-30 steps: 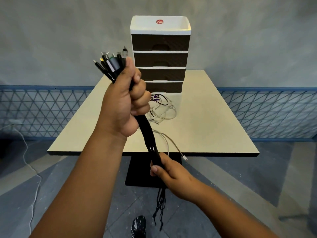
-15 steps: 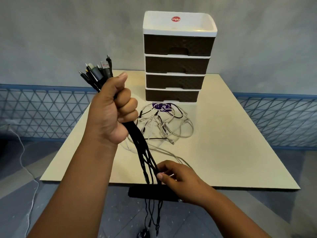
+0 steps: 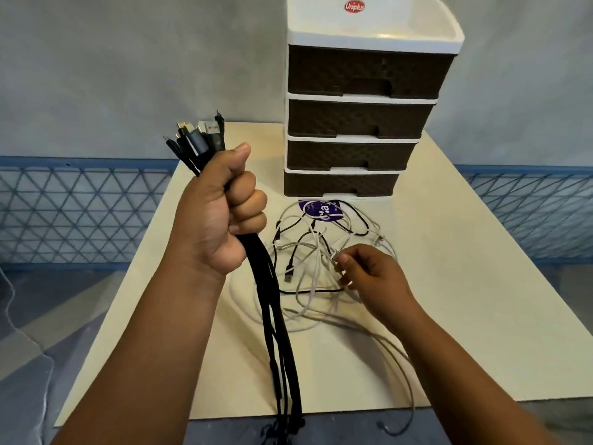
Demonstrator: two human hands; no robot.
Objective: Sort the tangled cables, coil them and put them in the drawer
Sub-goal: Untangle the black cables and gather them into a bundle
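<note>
Head view, looking forward and down over a cream table [image 3: 449, 284].

Left hand [image 3: 221, 213] raised above the near-left part of the table, fist wrapped tightly round a bundle of black cables [image 3: 276, 303]. Connector ends [image 3: 199, 139] fanned out above the thumb, plugs pointing up and slightly left. Below the fist, black strands hanging down in a loose sheaf, crossing the table's front edge and trailing out of view at the bottom.

Right hand [image 3: 369, 274] low over the table, fingers curled, thumb and forefinger pinching at a white cable in the tangled pile [image 3: 321, 268]; exact strand held too fine to tell. Pile of white cables mixed with a few thin black ones, spread on the table just in front of the drawer unit [image 3: 362, 104], touching a purple round label [image 3: 321, 210] lying at the unit's foot. 1 long white strand [image 3: 398, 364] looping off toward the front-right edge and hanging over it.

Drawer unit upright at the back of the table: white frame, white tray top with a red oval logo [image 3: 354, 6], 4 dark brown woven-pattern drawers, all pushed in.

Behind the table, grey wall with a blue lattice band [image 3: 80, 213] low down. Another thin white cord [image 3: 9, 300] on the floor at far left.
</note>
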